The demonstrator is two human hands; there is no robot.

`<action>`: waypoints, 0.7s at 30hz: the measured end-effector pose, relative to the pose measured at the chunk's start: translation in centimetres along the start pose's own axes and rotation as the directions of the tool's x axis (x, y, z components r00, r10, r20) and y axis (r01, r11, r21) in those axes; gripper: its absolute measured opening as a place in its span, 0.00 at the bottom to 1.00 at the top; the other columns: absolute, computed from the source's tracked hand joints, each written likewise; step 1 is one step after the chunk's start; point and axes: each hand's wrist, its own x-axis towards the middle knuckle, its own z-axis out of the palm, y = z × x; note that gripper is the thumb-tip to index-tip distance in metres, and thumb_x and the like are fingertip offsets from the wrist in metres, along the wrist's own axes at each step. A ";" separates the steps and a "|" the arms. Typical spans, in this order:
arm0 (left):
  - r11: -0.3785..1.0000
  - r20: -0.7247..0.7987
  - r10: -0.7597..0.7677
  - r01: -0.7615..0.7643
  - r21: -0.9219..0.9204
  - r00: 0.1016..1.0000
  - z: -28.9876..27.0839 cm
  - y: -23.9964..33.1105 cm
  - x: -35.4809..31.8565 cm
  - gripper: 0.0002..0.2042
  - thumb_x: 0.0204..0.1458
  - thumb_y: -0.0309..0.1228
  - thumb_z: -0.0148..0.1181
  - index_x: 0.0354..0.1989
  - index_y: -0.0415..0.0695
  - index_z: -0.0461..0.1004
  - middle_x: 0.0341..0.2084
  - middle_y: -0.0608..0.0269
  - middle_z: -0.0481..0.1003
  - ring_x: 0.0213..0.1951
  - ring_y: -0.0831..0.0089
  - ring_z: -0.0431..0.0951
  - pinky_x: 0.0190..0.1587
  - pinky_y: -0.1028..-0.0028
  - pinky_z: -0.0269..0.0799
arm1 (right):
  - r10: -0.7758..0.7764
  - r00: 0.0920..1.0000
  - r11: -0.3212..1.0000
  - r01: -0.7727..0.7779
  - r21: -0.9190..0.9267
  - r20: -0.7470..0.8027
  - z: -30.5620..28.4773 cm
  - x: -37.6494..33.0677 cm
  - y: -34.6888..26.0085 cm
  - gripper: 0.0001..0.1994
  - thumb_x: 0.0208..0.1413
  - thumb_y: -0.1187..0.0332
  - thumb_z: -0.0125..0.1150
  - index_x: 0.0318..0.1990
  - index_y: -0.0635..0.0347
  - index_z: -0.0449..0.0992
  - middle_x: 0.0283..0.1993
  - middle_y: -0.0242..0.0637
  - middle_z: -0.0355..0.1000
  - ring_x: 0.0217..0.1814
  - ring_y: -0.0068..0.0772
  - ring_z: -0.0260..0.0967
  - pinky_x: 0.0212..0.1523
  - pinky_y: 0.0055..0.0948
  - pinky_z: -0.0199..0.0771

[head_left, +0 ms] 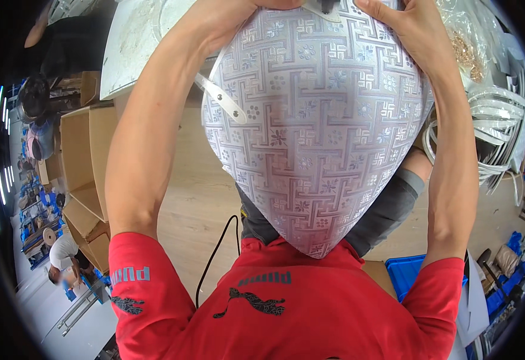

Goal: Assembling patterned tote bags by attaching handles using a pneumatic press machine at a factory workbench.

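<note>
A large, silvery-lilac patterned panel (328, 120) hangs before my chest, broad at the top and narrowing to a rounded point over my red shirt. My left hand (241, 11) is closed on its upper left edge, with the fingers partly cut off by the frame. On the upper right, my right hand (405, 21) grips the edge, its thumb lying on the patterned face. A white strap tab (223, 102) with two dark rivets sits at the panel's left side. Between my hands, another white tab (329, 12) meets a small black part, mostly out of frame.
A white worktable (121, 66) stands at the upper left, beside open cardboard boxes (82, 144). Coiled white strips (496, 126) and clear plastic bags lie on the right. A blue bin (403, 273) and a black cable (205, 264) are low. Another person (64, 252) bends at far left.
</note>
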 end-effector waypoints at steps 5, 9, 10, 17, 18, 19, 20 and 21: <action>0.997 0.029 -0.074 0.074 0.016 0.997 -1.5 0.1 -0.3 0.15 0.60 0.20 0.60 0.53 0.24 0.73 0.46 0.46 0.80 0.44 0.65 0.84 0.47 0.75 0.81 | 0.072 0.991 0.985 -0.088 0.150 0.110 0.2 -0.4 0.1 0.14 0.57 0.66 0.71 0.43 0.69 0.81 0.33 0.35 0.79 0.32 0.22 0.74 0.35 0.27 0.74; 0.931 -0.064 -0.147 0.160 0.328 0.987 -2.3 0.1 -4.0 0.14 0.52 0.29 0.73 0.43 0.35 0.82 0.37 0.60 0.83 0.39 0.74 0.83 0.45 0.71 0.79 | 0.122 0.951 0.936 -0.205 0.284 0.283 0.1 -2.1 -1.1 0.16 0.57 0.63 0.71 0.43 0.68 0.81 0.35 0.30 0.79 0.33 0.19 0.73 0.36 0.24 0.74; 0.961 -0.036 -0.109 0.115 0.251 0.993 -0.7 0.2 -5.8 0.18 0.49 0.28 0.75 0.46 0.32 0.80 0.40 0.58 0.82 0.41 0.71 0.83 0.48 0.70 0.78 | 0.149 0.925 0.919 -0.260 0.297 0.348 -0.7 -2.9 -1.2 0.16 0.57 0.62 0.71 0.43 0.68 0.81 0.35 0.30 0.79 0.33 0.19 0.73 0.37 0.25 0.74; 0.996 -0.032 -0.081 0.080 -0.026 0.996 6.9 -0.8 -11.7 0.32 0.44 0.18 0.74 0.61 0.34 0.71 0.50 0.54 0.80 0.50 0.66 0.81 0.55 0.67 0.77 | -0.168 0.970 0.975 0.137 0.173 0.175 -3.5 -7.8 -2.6 0.15 0.55 0.63 0.72 0.43 0.65 0.82 0.34 0.30 0.77 0.39 0.20 0.72 0.40 0.27 0.71; 0.996 -0.051 -0.078 0.075 -0.049 0.996 8.3 -0.5 -11.7 0.33 0.44 0.17 0.73 0.62 0.34 0.70 0.50 0.54 0.79 0.50 0.65 0.81 0.54 0.67 0.78 | -0.260 0.956 0.958 0.237 0.158 0.140 -4.7 -8.3 -1.8 0.15 0.55 0.63 0.72 0.43 0.65 0.82 0.34 0.30 0.77 0.38 0.21 0.72 0.40 0.27 0.72; 1.000 -0.058 0.018 -0.019 -0.006 0.998 6.9 0.9 -13.9 0.35 0.42 0.17 0.73 0.63 0.34 0.68 0.50 0.54 0.79 0.47 0.65 0.82 0.52 0.67 0.79 | -0.256 0.961 0.966 0.251 0.055 0.102 -6.3 -8.9 -6.0 0.15 0.55 0.63 0.72 0.43 0.65 0.82 0.34 0.30 0.77 0.38 0.21 0.72 0.40 0.27 0.72; 0.994 -0.081 0.078 -0.072 0.080 0.994 7.5 1.4 -14.2 0.37 0.40 0.16 0.73 0.64 0.34 0.67 0.49 0.53 0.79 0.45 0.64 0.83 0.50 0.66 0.81 | -0.186 0.958 0.980 0.164 0.113 0.221 -8.3 -9.9 -7.1 0.15 0.54 0.64 0.73 0.43 0.65 0.81 0.34 0.30 0.77 0.39 0.21 0.72 0.41 0.27 0.72; 0.977 -0.069 0.165 -0.154 0.145 0.984 8.7 2.1 -14.4 0.35 0.40 0.17 0.73 0.62 0.33 0.68 0.47 0.54 0.80 0.43 0.65 0.83 0.50 0.67 0.80 | -0.121 0.933 0.984 0.068 0.165 0.339 -10.3 -10.9 -7.6 0.16 0.52 0.65 0.74 0.43 0.66 0.81 0.35 0.30 0.78 0.39 0.20 0.72 0.41 0.28 0.72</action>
